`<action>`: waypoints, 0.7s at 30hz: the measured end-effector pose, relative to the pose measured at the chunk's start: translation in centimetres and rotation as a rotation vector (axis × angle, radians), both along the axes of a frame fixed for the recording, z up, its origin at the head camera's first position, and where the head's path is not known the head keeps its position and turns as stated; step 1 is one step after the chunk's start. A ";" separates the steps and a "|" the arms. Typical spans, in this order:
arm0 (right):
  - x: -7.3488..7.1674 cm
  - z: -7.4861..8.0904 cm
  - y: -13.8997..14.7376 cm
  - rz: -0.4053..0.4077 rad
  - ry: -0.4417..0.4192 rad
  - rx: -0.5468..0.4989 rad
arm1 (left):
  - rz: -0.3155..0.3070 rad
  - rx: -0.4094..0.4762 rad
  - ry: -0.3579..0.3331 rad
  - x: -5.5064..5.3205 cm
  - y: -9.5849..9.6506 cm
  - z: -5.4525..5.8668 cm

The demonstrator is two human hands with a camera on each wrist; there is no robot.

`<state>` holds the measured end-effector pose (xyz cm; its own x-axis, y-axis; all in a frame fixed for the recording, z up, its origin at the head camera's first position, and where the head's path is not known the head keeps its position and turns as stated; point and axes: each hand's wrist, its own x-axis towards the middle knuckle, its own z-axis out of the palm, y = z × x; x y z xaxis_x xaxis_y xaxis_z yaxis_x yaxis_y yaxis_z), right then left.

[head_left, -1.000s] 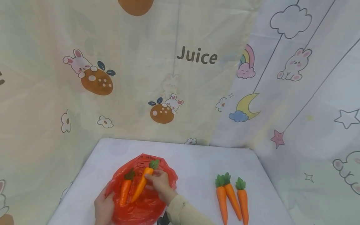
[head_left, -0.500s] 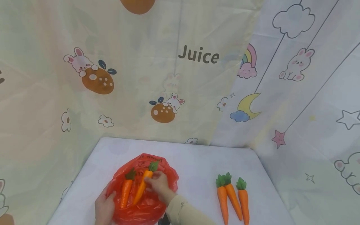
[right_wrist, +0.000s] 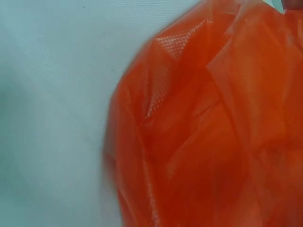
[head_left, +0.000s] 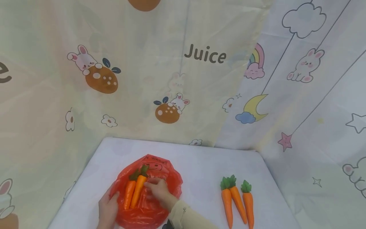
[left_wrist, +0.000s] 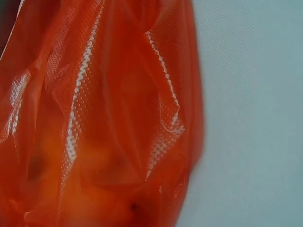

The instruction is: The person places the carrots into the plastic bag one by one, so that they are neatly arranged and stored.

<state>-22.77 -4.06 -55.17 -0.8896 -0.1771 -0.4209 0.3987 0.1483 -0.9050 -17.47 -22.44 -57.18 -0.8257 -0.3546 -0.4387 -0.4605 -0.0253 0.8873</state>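
Note:
Two orange toy-like carrots with green tops lie side by side in a red plastic bag point(head_left: 171, 178) on the table. The left carrot point(head_left: 129, 194) is slightly darker than the right carrot point(head_left: 138, 192). At the bag's left edge, my left hand point(head_left: 108, 206) grips the rim between thumb and fingers. Inside the mouth, my right hand point(head_left: 158, 190) has its fingertips beside the upper end of the right carrot, apparently no longer around it. Both wrist views show mostly red plastic: the bag's side point(left_wrist: 128, 94) on the left, another side point(right_wrist: 189, 132) on the right.
Three more carrots lie at the table's right: a left one point(head_left: 227, 206), a middle one point(head_left: 238, 203) and a right one point(head_left: 248, 206). The white table point(head_left: 197, 178) is backed by printed curtains point(head_left: 131, 63) on several sides. A dark object point(head_left: 168, 225) shows partly below my right sleeve.
The carrot my right hand was pinching has come down to the left, against the other carrot in the bag. My right fingers have come off it. My left hand stays on the rim.

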 end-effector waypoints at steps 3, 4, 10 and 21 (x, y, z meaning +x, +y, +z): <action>0.1 0.2 0.3 0.071 0.020 0.006 | 0.005 0.004 -0.006 -0.1 0.3 0.1; 0.1 0.2 0.5 0.094 0.027 0.012 | 0.008 0.003 -0.010 -0.2 0.4 0.2; 0.0 0.5 0.6 0.220 0.004 0.085 | 0.009 0.001 -0.018 -0.4 0.7 0.1; 0.7 2.0 2.3 0.309 0.167 0.218 | 0.023 -0.046 -0.008 -0.8 0.5 -0.3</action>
<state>-22.02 -1.74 -53.20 -0.8680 -0.3691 -0.3321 0.1554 0.4334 -0.8877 -18.27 -21.92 -57.47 -0.8135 -0.3931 -0.4286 -0.4678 0.0045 0.8838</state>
